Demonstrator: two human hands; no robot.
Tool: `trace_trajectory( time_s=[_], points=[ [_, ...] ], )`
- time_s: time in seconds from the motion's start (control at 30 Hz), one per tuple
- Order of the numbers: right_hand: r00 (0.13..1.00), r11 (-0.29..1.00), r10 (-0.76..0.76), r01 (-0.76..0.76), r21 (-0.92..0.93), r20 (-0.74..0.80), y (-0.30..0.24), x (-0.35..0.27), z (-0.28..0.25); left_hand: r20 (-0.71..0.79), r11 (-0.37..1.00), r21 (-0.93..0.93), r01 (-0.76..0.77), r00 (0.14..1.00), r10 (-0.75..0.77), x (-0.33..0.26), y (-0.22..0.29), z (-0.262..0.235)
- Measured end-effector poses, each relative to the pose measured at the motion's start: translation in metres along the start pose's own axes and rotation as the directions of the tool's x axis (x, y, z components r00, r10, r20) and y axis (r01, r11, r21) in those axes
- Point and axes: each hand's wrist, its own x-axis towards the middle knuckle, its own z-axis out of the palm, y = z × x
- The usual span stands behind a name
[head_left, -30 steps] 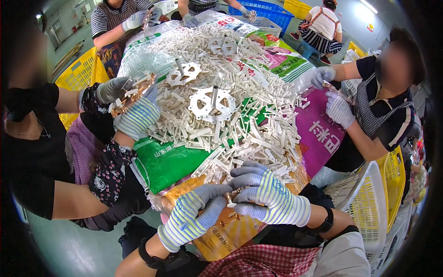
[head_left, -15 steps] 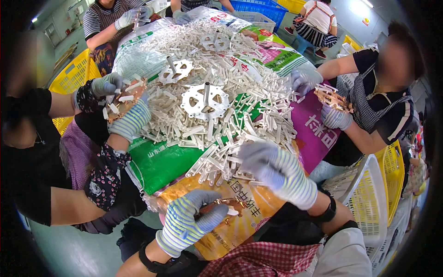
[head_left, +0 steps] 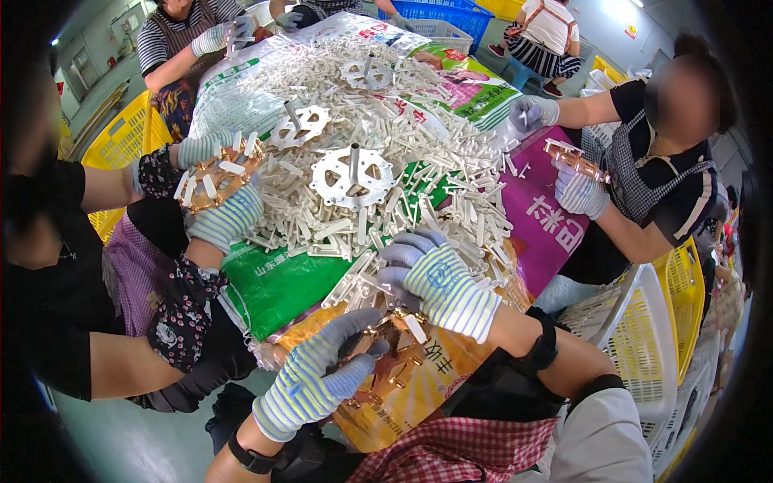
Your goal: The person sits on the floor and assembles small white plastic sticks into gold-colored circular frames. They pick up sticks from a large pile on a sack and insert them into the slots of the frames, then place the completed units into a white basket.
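Left hand (head_left: 322, 366) grasps a copper-coloured ring jig (head_left: 386, 354) at the worktop's near edge | right hand (head_left: 439, 278) pinches a white peg (head_left: 415, 328) above it | risk: gloved fingers fumble, peg drops into the peg pile (head_left: 386, 121).

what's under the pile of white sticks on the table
Printed sacks lie spread under the white sticks: green, purple and orange ones show at the edges. The table itself is covered, so its surface cannot be seen.
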Motion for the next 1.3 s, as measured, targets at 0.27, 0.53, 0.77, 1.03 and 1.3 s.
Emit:
trace_trajectory(
  time_s=[0.27, 0.53, 0.77, 1.03, 1.3],
  points=[
    [0.999, 0.998, 0.029, -0.031, 0.063, 0.033, 0.002, 0.003, -0.002, -0.051, 0.979, 0.204, 0.013, 0.999, -0.003, 0.001, -0.010, -0.003],
    [0.955, 0.936, 0.103, 0.003, 0.353, -0.280, -0.011, 0.003, -0.026, -0.129, 0.995, 0.091, 0.033, 0.991, -0.021, -0.001, -0.017, -0.002],
    [0.979, 0.807, 0.136, -0.021, 0.591, -0.151, -0.070, -0.009, -0.045, -0.139, 0.969, 0.224, -0.102, 0.981, 0.135, -0.001, -0.025, 0.003],
    [0.977, 0.851, 0.117, -0.007, 0.525, -0.178, -0.070, -0.012, -0.031, -0.115, 0.943, 0.252, -0.216, 0.961, 0.251, 0.000, -0.023, 0.009],
    [0.993, 0.754, 0.112, -0.064, 0.653, -0.032, -0.074, -0.019, -0.025, -0.117, 0.872, 0.397, -0.287, 0.926, 0.358, -0.001, -0.026, 0.011]
  ],
)
